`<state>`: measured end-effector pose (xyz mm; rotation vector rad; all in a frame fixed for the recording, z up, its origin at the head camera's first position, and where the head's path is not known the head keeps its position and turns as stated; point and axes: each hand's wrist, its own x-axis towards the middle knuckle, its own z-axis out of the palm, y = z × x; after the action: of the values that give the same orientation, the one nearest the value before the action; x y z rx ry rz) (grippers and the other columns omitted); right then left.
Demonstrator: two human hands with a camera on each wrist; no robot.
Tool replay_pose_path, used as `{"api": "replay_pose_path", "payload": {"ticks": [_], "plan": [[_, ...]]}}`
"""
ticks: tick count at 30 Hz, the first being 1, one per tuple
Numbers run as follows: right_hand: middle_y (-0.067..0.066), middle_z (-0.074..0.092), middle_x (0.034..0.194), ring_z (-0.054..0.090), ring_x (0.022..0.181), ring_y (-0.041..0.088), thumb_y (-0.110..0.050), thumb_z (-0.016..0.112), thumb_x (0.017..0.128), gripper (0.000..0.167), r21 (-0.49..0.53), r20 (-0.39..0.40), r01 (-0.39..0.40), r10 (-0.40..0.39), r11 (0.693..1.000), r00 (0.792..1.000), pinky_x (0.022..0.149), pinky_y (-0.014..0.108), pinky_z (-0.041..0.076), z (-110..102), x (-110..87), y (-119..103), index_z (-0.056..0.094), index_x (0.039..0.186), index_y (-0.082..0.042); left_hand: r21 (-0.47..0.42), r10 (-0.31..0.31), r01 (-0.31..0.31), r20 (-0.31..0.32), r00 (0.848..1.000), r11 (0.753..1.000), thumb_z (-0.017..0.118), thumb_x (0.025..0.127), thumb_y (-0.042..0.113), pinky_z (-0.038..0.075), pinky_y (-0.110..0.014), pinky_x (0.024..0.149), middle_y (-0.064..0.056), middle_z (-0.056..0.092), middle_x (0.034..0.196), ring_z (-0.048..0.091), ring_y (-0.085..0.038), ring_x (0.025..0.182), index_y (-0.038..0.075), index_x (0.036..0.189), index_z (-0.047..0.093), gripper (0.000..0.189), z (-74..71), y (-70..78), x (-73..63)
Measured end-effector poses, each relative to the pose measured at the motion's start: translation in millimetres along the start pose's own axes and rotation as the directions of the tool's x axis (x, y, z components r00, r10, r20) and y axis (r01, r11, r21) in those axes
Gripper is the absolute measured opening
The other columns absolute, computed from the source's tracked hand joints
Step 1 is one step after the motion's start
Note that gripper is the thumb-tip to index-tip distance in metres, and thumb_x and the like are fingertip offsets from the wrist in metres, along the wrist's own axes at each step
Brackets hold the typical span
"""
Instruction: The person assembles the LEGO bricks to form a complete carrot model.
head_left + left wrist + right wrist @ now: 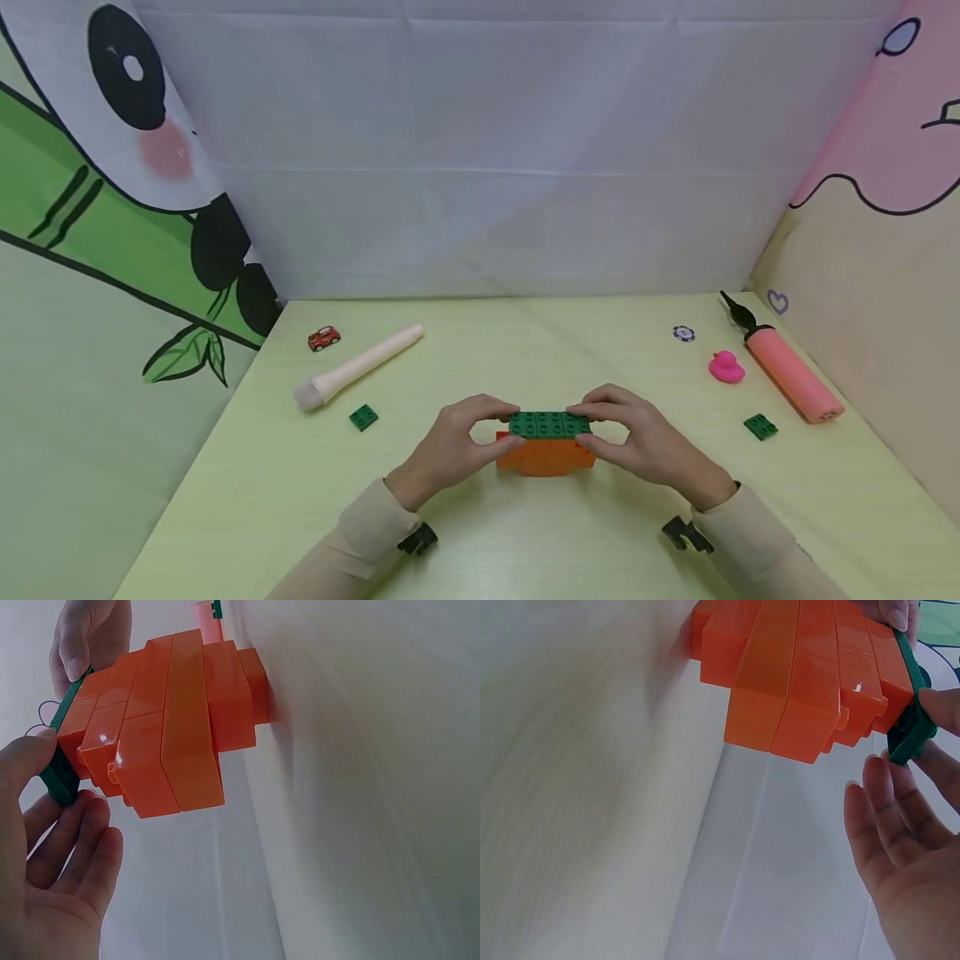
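Observation:
A stepped build of orange toy bricks stands on the table in the middle of the head view, widest around mid-height. Thin green studded plates lie in a row along its top and overhang the ends. My left hand pinches the left end of this row between thumb and fingers. At the opposite end my right hand does the same. In the left wrist view, the green row sits against the narrow upper orange bricks. The right wrist view shows that hand's lower fingers spread apart from the bricks.
Loose green plates lie at left and right. Behind the left one are a white tube-like stick and a red toy car. On the right are a pink duck, a patterned chip and a pink balloon pump.

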<state>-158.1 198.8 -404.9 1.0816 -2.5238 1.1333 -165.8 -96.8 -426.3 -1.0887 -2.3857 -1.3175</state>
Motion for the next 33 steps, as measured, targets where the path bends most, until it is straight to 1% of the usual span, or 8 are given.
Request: {"api": "replay_pose_path", "payload": {"ticks": [9, 12, 14, 18, 21, 26, 30, 33], "plan": [[-0.007, 0.059, 0.111, 0.055, 0.097, 0.011, -0.015, 0.078, 0.088, 0.031, -0.021, 0.069, -0.024, 0.025, 1.0, 0.997, 0.077, 0.024, 0.054, -7.8, 5.5, -3.4, 0.074, 0.119, -0.017, -0.007, -0.016, 0.016, 0.007, 1.0, 1.0, 0.077, 0.088, 0.029, 0.056, -0.042, 0.086, 0.006, 0.069, 0.113, 0.066, -0.019, 0.099, 0.015, 0.121, 0.071, 0.036, -2.2, 1.7, 1.1], [-0.007, 0.059, 0.112, 0.055, 0.097, 0.01, -0.021, 0.076, 0.09, 0.032, -0.029, 0.083, -0.043, 0.045, 0.999, 0.996, 0.077, 0.024, 0.054, -8.6, 4.4, -3.6, 0.072, 0.121, -0.019, -0.006, -0.017, 0.017, 0.008, 1.0, 1.0, 0.077, 0.088, 0.029, 0.056, -0.042, 0.086, 0.006, 0.069, 0.113, 0.066, -0.02, 0.099, 0.014, 0.121, 0.071, 0.036, -2.8, 1.8, 1.0], [-0.007, 0.059, 0.116, 0.055, 0.099, 0.009, -0.026, 0.075, 0.091, 0.036, -0.031, 0.089, -0.07, 0.073, 0.997, 0.993, 0.078, 0.026, 0.054, -8.9, 2.4, -2.8, 0.069, 0.127, -0.022, -0.003, -0.013, 0.013, 0.006, 1.0, 1.0, 0.077, 0.088, 0.029, 0.056, -0.042, 0.086, 0.006, 0.069, 0.113, 0.066, -0.019, 0.099, 0.014, 0.121, 0.071, 0.036, -2.8, 1.7, 0.8], [-0.008, 0.057, 0.125, 0.057, 0.102, 0.009, -0.033, 0.073, 0.092, 0.046, -0.044, 0.079, -0.131, 0.134, 0.99, 0.988, 0.08, 0.031, 0.054, -12.6, -5.5, 3.4, 0.061, 0.136, -0.029, 0.01, -0.001, 0.001, 0.007, 1.0, 1.0, 0.077, 0.088, 0.028, 0.056, -0.041, 0.086, 0.006, 0.069, 0.113, 0.065, -0.014, 0.1, 0.014, 0.121, 0.07, 0.036, -2.0, 1.2, 0.7], [-0.01, 0.057, 0.124, 0.059, 0.102, 0.013, -0.033, 0.072, 0.093, 0.048, -0.077, 0.043, -0.175, 0.178, 0.982, 0.983, 0.078, 0.032, 0.054, -20.1, -14.1, 12.3, 0.059, 0.139, -0.03, 0.015, 0.003, -0.004, 0.009, 1.0, 1.0, 0.077, 0.089, 0.029, 0.056, -0.04, 0.086, 0.006, 0.069, 0.113, 0.064, -0.012, 0.1, 0.015, 0.122, 0.07, 0.037, -1.3, 0.4, 0.6], [-0.008, 0.061, 0.119, 0.061, 0.1, 0.02, -0.03, 0.071, 0.094, 0.048, -0.166, -0.02, -0.253, 0.253, 0.953, 0.967, 0.078, 0.034, 0.055, -37.9, -34.4, 33.6, 0.058, 0.14, -0.023, 0.012, 0.008, -0.008, 0.004, 1.0, 1.0, 0.077, 0.088, 0.029, 0.056, -0.04, 0.086, 0.006, 0.069, 0.114, 0.065, -0.012, 0.1, 0.015, 0.121, 0.07, 0.037, -0.6, -0.6, 0.1], [0.003, 0.064, 0.12, 0.061, 0.1, 0.023, -0.031, 0.07, 0.095, 0.05, -0.252, -0.045, -0.327, 0.326, 0.911, 0.944, 0.081, 0.037, 0.056, -57.5, -56.3, 52.2, 0.058, 0.14, -0.016, 0.011, 0.01, -0.01, 0.014, 1.0, 1.0, 0.076, 0.089, 0.029, 0.056, -0.04, 0.086, 0.006, 0.068, 0.115, 0.064, -0.014, 0.101, 0.015, 0.122, 0.069, 0.037, -0.1, -1.1, -0.7], [0.011, 0.064, 0.121, 0.06, 0.101, 0.027, -0.033, 0.071, 0.094, 0.052, -0.314, -0.07, -0.393, 0.392, 0.864, 0.918, 0.079, 0.039, 0.055, -75.9, -73.2, 67.2, 0.057, 0.139, -0.01, 0.01, 0.01, -0.01, 0.016, 1.0, 1.0, 0.076, 0.089, 0.029, 0.056, -0.04, 0.087, 0.005, 0.068, 0.115, 0.065, -0.016, 0.101, 0.015, 0.122, 0.069, 0.037, -0.5, -1.0, -0.7]]}}
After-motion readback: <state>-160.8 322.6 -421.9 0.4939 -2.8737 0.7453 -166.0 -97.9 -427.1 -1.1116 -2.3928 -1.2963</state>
